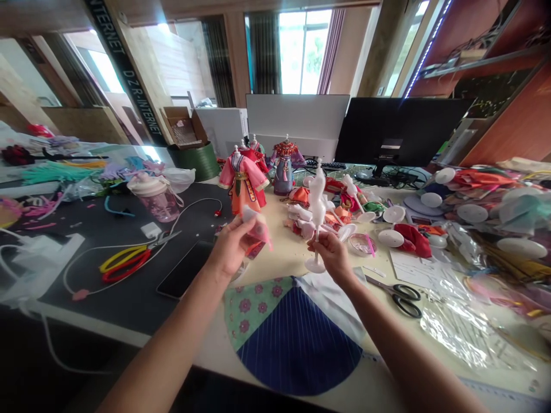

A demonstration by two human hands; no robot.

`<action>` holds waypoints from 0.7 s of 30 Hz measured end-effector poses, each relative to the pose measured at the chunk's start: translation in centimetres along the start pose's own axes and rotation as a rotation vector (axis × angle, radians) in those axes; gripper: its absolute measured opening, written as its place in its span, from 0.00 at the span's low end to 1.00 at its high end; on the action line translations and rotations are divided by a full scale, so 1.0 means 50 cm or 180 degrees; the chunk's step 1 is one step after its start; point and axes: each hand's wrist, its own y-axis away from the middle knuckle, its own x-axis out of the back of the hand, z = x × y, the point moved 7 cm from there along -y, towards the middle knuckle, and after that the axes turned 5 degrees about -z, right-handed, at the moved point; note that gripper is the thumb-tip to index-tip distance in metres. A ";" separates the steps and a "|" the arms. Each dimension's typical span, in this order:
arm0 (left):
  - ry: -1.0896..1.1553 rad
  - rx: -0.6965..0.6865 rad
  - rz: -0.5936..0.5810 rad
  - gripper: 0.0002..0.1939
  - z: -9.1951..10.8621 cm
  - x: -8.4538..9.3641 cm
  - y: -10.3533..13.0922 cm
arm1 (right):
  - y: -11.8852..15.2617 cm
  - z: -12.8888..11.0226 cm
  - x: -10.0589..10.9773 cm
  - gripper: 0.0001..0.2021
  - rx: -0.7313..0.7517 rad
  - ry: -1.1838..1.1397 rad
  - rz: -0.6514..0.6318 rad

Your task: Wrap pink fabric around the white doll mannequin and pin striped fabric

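Where a bright window [302, 54] stands at the back, a table [279, 263], dark on the left and cream on the right, bears two screens [297, 117], a blue cloth [299, 344] and dressed dolls [244, 178]. Over the cream part, the right hand [332, 252] grips an upright white doll [317, 198] low down; the left hand [232, 246] pinches a small pink cloth [259, 231].

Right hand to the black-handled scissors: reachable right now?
Probably yes, once freed: the right hand is holding the white doll form, but the black-handled scissors lie uncovered on the hand's right side.
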 end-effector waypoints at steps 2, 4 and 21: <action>0.0103 -0.0021 0.0186 0.11 0.007 0.029 0.006 | -0.001 0.012 -0.026 0.11 0.0020 -0.0168 -0.0075; 0.0174 -0.0004 0.0292 0.11 0.006 0.048 0.012 | 0.000 0.019 -0.052 0.10 0.0043 -0.0277 -0.0168; 0.0325 0.0397 0.0073 0.12 -0.046 0.012 0.026 | 0.008 0.038 -0.086 0.09 0.0158 -0.0083 -0.0748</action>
